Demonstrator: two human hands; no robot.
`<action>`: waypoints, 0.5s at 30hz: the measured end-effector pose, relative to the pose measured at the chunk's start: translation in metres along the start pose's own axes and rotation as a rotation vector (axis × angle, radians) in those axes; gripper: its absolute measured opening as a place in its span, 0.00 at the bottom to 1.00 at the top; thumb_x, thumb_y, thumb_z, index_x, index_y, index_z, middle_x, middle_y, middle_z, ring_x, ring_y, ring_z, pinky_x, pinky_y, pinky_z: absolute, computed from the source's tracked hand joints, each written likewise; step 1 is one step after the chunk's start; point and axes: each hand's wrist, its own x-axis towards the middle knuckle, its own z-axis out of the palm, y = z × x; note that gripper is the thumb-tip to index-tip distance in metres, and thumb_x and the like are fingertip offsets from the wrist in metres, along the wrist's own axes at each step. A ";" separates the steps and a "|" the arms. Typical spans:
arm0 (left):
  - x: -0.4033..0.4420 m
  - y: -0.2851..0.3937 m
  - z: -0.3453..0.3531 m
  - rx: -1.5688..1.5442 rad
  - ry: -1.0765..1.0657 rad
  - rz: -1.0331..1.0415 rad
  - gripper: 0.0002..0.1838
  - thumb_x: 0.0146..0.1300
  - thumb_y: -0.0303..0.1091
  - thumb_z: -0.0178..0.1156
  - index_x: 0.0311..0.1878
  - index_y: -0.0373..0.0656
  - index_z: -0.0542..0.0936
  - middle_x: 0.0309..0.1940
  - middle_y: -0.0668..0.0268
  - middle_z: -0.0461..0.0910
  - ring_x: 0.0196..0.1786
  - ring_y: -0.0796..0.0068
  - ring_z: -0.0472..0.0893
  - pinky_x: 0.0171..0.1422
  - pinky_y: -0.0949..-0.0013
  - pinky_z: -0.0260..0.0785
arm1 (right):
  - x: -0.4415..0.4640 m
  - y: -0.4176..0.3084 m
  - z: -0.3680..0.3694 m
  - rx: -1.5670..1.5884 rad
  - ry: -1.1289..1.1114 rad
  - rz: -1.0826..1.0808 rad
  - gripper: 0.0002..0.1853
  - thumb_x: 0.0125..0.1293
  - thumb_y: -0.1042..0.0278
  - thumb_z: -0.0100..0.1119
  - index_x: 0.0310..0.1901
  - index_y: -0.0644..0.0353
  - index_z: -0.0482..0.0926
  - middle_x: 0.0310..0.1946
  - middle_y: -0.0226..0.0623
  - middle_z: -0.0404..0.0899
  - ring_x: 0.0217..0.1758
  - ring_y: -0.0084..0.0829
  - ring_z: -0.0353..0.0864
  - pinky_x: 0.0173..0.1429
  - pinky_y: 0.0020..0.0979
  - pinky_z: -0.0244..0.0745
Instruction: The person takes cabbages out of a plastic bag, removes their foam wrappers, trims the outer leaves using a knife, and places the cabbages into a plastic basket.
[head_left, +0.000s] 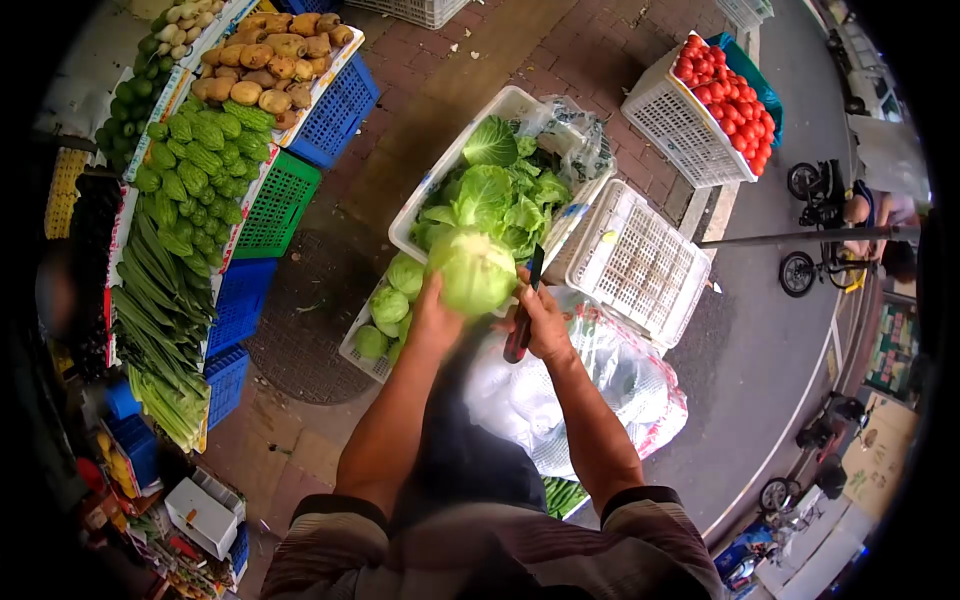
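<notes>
A pale green cabbage (472,272) is held up in front of me, its cut base towards me. My left hand (434,312) is closed around its lower left side. In my right hand (544,318) is a knife (520,330) with a dark blade and a red-and-black handle, right beside the cabbage. Behind the cabbage, a white crate (410,215) holds loose green outer leaves (492,195). Several trimmed cabbages (390,303) lie in another crate at the lower left, partly hidden by my left arm.
Upturned white crate (640,260) stands at right, beyond plastic-wrapped goods (610,380). Tomatoes (728,105) fill a basket at the upper right. A vegetable stall with bitter gourds (200,170) lines the left. A road (760,290) with a person on a bicycle (830,240) runs along the right.
</notes>
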 end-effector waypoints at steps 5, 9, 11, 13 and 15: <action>-0.056 0.032 0.069 0.199 -0.087 -0.060 0.46 0.66 0.72 0.56 0.77 0.51 0.61 0.74 0.62 0.66 0.74 0.53 0.67 0.69 0.30 0.65 | -0.040 -0.014 -0.025 0.319 -0.163 0.038 0.35 0.72 0.41 0.60 0.69 0.58 0.67 0.50 0.39 0.81 0.39 0.33 0.82 0.39 0.35 0.82; -0.033 0.054 0.089 0.280 -0.191 -0.427 0.46 0.65 0.73 0.57 0.76 0.49 0.65 0.70 0.59 0.72 0.70 0.55 0.73 0.65 0.32 0.70 | -0.070 -0.050 -0.021 0.434 -0.201 0.050 0.37 0.66 0.42 0.67 0.69 0.59 0.71 0.53 0.38 0.81 0.44 0.32 0.80 0.47 0.35 0.78; -0.045 0.062 0.118 0.314 -0.323 -0.583 0.48 0.63 0.73 0.58 0.76 0.48 0.65 0.69 0.58 0.74 0.68 0.54 0.76 0.66 0.38 0.72 | -0.080 -0.071 -0.011 0.355 -0.200 -0.031 0.38 0.65 0.46 0.70 0.70 0.60 0.70 0.54 0.36 0.82 0.47 0.32 0.82 0.51 0.34 0.80; -0.068 0.070 0.110 0.384 -0.379 -0.687 0.48 0.62 0.72 0.60 0.76 0.47 0.65 0.69 0.57 0.74 0.67 0.56 0.77 0.69 0.42 0.71 | -0.098 -0.080 -0.009 0.209 -0.273 -0.122 0.40 0.63 0.48 0.73 0.71 0.59 0.70 0.53 0.34 0.83 0.48 0.31 0.86 0.53 0.34 0.84; -0.089 0.065 0.100 0.298 -0.406 -0.714 0.49 0.60 0.67 0.67 0.75 0.45 0.66 0.69 0.56 0.73 0.68 0.58 0.77 0.73 0.49 0.71 | -0.103 -0.074 -0.024 0.016 -0.306 -0.114 0.40 0.63 0.50 0.74 0.71 0.61 0.69 0.51 0.32 0.83 0.47 0.27 0.84 0.52 0.31 0.82</action>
